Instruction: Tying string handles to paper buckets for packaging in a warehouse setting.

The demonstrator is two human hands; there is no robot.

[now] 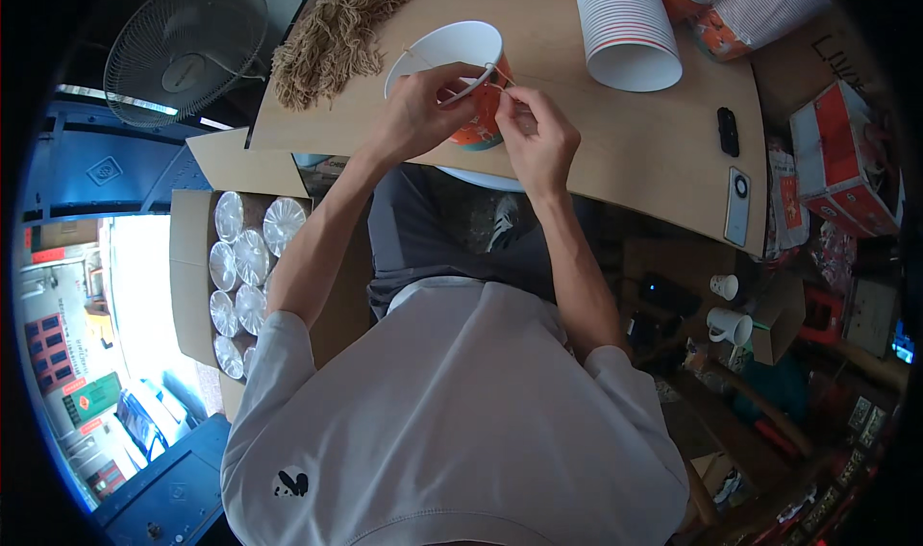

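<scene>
A paper bucket [476, 41], white inside and orange printed outside, is tilted near the table's front edge. My left hand [423, 113] is closed on its near rim, fingers inside the mouth. My right hand [540, 135], just right of the bucket, pinches a thin tan cord [508, 77] at the rim. Another bit of cord [411, 54] sticks out at the rim's far left side. My fingers partly hide the bucket's front and the cord's path.
A heap of tan cords [336, 32] lies at the table's left. Nested white paper buckets [630, 37] lie at the back right, beside wrapped stacks [760, 12]. A black object [728, 131] and a phone [737, 205] lie near the right edge. Left stand a carton [192, 286] of wrapped stacks and a fan [187, 56].
</scene>
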